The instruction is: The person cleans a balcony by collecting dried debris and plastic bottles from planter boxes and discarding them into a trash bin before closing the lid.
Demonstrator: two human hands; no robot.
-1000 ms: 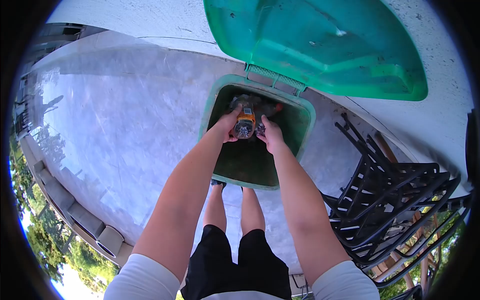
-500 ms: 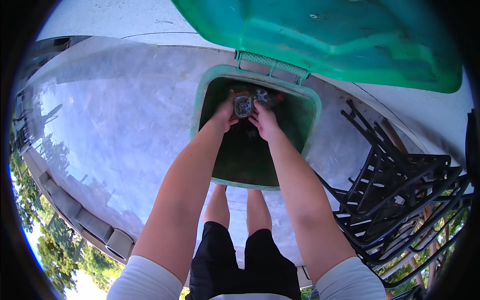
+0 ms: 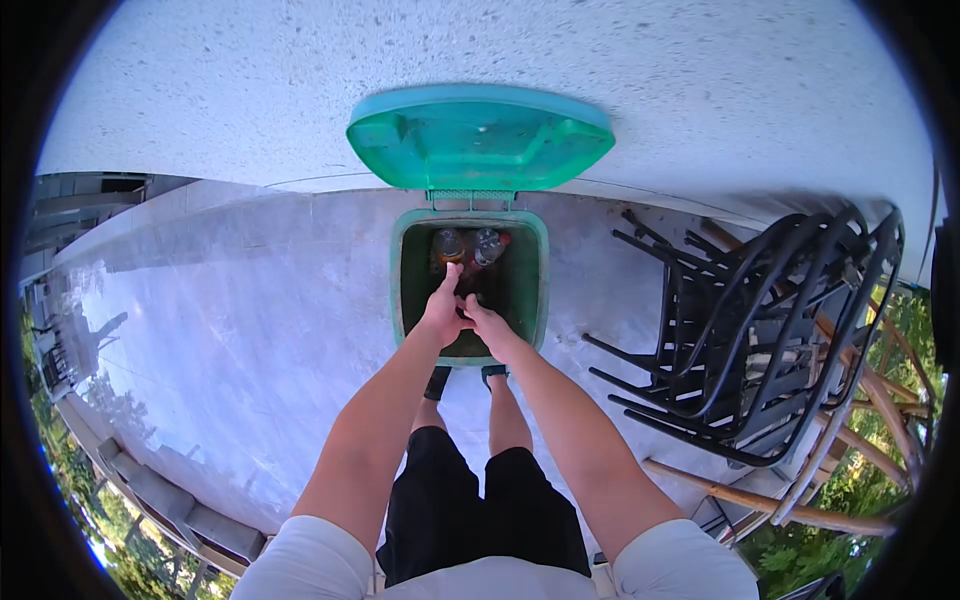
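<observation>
So I've got both arms stretched down over a green bin (image 3: 397, 285) around the middle of the frame, lid (image 3: 480, 150) flipped up above it near the wall (image 3: 480, 50). My left hand (image 3: 443, 310) has its fingers loosely stretched and pointing up the frame, tips just below the orange-labelled bottle (image 3: 449, 243). Can't really tell if they're touching it. My right hand (image 3: 486, 324) is right beside the left one, lower down, fingers loosely spread and pointing up and left. The two hands pretty much meet, but I can't say for sure whether they're in contact.

Both bottles are in the upper part of the bin: the orange-labelled one on the left, a clear bottle (image 3: 488, 245) tilted to its right, with a red bit (image 3: 505, 238) by it. The bottom of the bin is too dark to make out much.

Otherwise, it's a pile of black chairs (image 3: 745, 345) on the right, shiny grey floor (image 3: 230, 310) on the left, and my black shorts (image 3: 430, 510) at bottom centre.
</observation>
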